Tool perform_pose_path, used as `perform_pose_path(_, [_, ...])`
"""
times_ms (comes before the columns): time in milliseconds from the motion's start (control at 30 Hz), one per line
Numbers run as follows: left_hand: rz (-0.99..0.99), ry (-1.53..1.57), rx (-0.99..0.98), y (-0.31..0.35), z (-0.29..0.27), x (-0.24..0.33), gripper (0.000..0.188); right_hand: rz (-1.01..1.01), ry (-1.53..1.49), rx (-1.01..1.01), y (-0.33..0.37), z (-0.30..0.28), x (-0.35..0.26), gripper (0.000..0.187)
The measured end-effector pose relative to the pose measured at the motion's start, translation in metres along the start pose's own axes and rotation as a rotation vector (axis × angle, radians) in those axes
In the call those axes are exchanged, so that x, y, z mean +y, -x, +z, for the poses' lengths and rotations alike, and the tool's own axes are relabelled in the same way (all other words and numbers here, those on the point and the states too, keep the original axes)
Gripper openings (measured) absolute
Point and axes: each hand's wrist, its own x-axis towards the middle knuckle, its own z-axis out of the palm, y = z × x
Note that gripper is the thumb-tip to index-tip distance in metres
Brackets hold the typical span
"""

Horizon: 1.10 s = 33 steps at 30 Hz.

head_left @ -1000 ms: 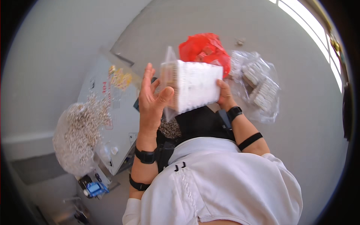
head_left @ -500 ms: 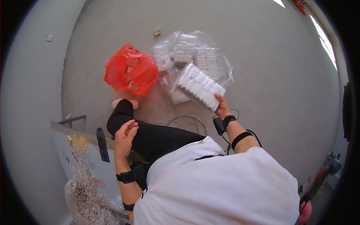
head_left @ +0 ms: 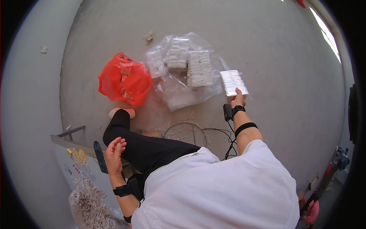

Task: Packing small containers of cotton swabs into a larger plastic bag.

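Out to the right, my right hand is closed on the near end of a clear plastic pack of white rolled bundles, its thumb on top. The pack is held over the floor beside a large clear plastic bag. Several more packs of white bundles lie on that bag. Above my left thigh, my left hand is raised with fingers loosely curled and apart, holding nothing. It is nearest to a dark oval-ended strip on the bench edge.
A red plastic bag with small pieces inside stands left of the clear bag. A wire hoop, black cables and scattered thin sticks lie by my leg. At lower left, a bag of small pale pieces sits beside the bench.
My right hand has carried the pack rightward, away from the other packs, and it now looks more upright. My left hand has lowered slightly.
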Motion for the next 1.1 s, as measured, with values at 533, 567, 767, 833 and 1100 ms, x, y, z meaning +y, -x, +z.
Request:
perform_pose_path(533, [0.030, -0.240, -0.108, -0.003, 0.012, 0.018, 0.030, -0.161, 0.146, -0.144, -0.003, 0.006, -0.008, 0.061])
perform_pose_path(567, [0.029, -0.200, -0.105, -0.005, 0.009, 0.016, 0.030, -0.159, 0.223, -0.037, 0.002, 0.011, -0.003, 0.066])
perform_pose_path(767, [-0.009, -0.152, -0.062, -0.003, 0.003, 0.014, 0.030, -0.650, 1.013, -0.036, -0.035, 0.007, 0.009, 0.083])
perform_pose_path(833, [-0.031, -0.163, -0.021, -0.001, 0.002, 0.015, 0.030, -0.788, 1.124, -0.147, -0.033, 0.012, 0.002, 0.082])
perform_pose_path(1100, [0.002, -0.214, -0.071, -0.007, 0.020, 0.039, 0.031, -0.118, 0.301, -0.724, -0.072, -0.056, -0.077, 0.063])
